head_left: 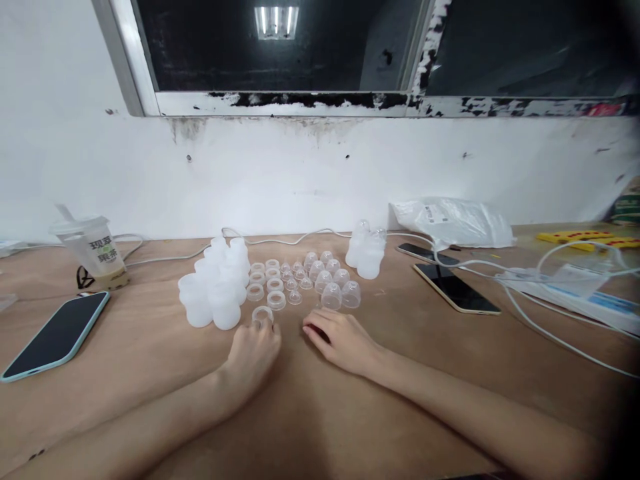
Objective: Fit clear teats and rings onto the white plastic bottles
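Note:
My left hand [254, 348] has its fingers closed at the edge of the nearest clear plastic ring [262, 312], which lies on the table. The fingertips are partly hidden behind the knuckles. Loosely curled, my right hand [343, 339] rests on the table just in front of the clear domed caps [331, 296], with nothing seen in it. Frosted small bottles [227, 307] stand in a cluster to the left. Two columns of rings [276, 301] come beside them, then small clear teats [295, 296]. Behind the caps, several bottles topped with domes [369, 261] stand together.
A drink cup with a straw [95, 253] and a phone [57, 333] are at the left. On the right lie a gold-edged phone [456, 288], another dark phone [427, 254], a plastic bag [453, 221], a power strip [575, 293] and loose white cables [540, 330].

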The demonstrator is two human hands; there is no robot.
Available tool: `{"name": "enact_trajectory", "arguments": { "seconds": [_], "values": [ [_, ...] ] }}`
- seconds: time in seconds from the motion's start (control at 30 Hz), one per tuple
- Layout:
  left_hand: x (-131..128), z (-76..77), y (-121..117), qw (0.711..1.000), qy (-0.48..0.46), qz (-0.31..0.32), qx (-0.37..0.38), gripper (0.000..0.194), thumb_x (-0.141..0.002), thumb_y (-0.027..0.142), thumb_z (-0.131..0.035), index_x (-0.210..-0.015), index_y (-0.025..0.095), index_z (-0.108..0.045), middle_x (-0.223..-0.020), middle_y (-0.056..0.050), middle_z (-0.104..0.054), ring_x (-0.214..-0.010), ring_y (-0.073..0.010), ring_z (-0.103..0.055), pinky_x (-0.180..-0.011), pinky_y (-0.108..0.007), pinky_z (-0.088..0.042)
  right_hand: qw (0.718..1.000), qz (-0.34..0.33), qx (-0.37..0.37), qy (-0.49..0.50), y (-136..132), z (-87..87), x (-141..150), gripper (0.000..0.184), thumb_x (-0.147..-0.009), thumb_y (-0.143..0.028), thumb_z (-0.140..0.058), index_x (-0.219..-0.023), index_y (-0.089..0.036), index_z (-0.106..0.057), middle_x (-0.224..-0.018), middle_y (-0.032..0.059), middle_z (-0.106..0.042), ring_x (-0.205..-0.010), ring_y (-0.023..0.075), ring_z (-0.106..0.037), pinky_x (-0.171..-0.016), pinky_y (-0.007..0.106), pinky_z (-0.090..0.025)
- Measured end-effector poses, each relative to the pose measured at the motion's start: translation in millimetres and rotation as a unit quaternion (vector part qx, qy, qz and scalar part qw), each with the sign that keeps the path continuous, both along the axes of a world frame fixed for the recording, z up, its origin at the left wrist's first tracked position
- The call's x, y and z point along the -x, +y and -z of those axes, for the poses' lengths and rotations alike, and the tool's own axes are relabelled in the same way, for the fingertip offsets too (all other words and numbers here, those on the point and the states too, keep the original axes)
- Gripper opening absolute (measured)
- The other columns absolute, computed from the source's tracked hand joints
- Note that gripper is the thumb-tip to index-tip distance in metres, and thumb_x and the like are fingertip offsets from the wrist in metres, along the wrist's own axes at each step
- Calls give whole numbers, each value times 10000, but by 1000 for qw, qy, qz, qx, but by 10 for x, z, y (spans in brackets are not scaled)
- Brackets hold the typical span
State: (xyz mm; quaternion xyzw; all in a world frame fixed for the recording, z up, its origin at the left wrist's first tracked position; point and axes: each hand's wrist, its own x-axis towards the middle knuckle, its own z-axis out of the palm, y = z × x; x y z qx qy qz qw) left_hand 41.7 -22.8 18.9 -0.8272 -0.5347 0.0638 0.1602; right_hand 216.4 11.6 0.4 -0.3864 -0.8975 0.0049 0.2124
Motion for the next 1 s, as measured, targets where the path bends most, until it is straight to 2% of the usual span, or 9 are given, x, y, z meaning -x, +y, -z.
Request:
{"name": "enact_trajectory", "arguments": {
  "seconds": [0.27, 0.6, 1.0],
  "values": [
    [45, 56, 73, 999, -23, -20, -22, 287, -832, 166, -326, -864, 69, -593, -830, -165, -555, -706, -251, -577, -497, -306, -444, 1000, 5, 5, -6, 13, 13, 3, 209, -851, -232, -340, -835, -177, -540, -862, 47, -556, -844, 153, -510, -714, 287, -429],
    [86, 34, 110, 999, -35, -24, -34, 342, -846, 183, -289, -860, 52, -605, -869, -192, -549, -735, -263, -564, -485, -309, -440, 999, -19, 20, 23, 75, 74, -14, 122, -815, -194, -400, -869, -168, -507, -946, 65, -508, -904, 162, -484, -802, 318, -410],
    [77, 118, 151, 998, 0, -32, -53, 331, -849, 185, -303, -907, 56, -602, -934, -190, -547, -767, -256, -560, -480, -286, -446, 997, -27, 47, 47, 118, 95, -12, 108, -819, -198, -390, -887, -189, -473, -1000, 58, -497, -916, 160, -492, -817, 333, -401]
  ]
}}
